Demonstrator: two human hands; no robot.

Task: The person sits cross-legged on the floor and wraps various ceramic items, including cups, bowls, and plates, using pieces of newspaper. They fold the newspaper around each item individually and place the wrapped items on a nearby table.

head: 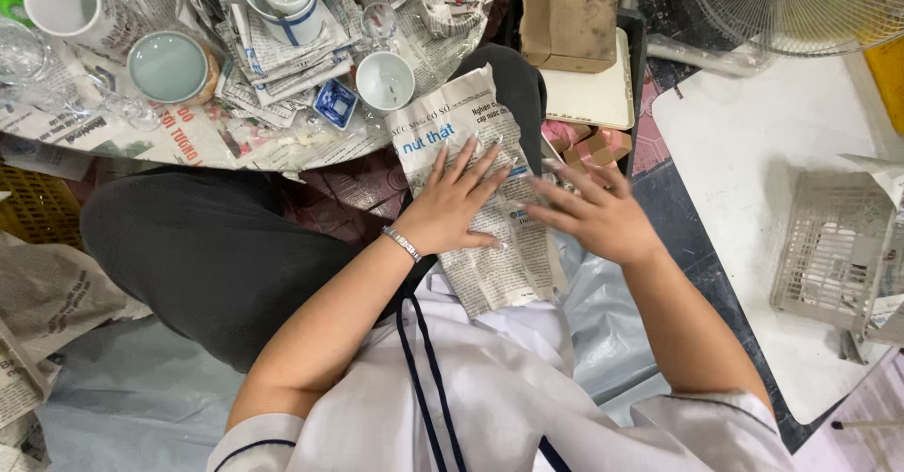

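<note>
1. Head view, centre of frame: my left hand (452, 203) lies flat on a sheet of newspaper (471, 189), fingers spread wide, palm pressing down. It grips nothing.
2. My right hand (593, 213) is at the right edge of the same sheet, fingers fanned and a bit blurred. Open, touching or just over the paper; I can't tell which.
3. The newspaper lies across my lap, centre of frame, running from the table edge above down toward my white shirt. It bulges a little under my palms; whether something is wrapped inside I can't tell.
4. Handling, my judgement: the paper is light, thin, soft, creases easily, and would tear if pulled hard. Not slippery. Best hold is at the edges or corners, or flat palms as now.
5. Upper left of frame: round table (311, 152) covered in more newsprint, with a white cup (384, 81), a pale green bowl (169, 67), a white mug (61, 1) and clear glasses (24, 53). All look breakable.
6. Right of frame: white plastic basket (833, 246) on a white board. Upper right: fan (800, 1). Top centre: brown paper bag (570, 10).
</note>
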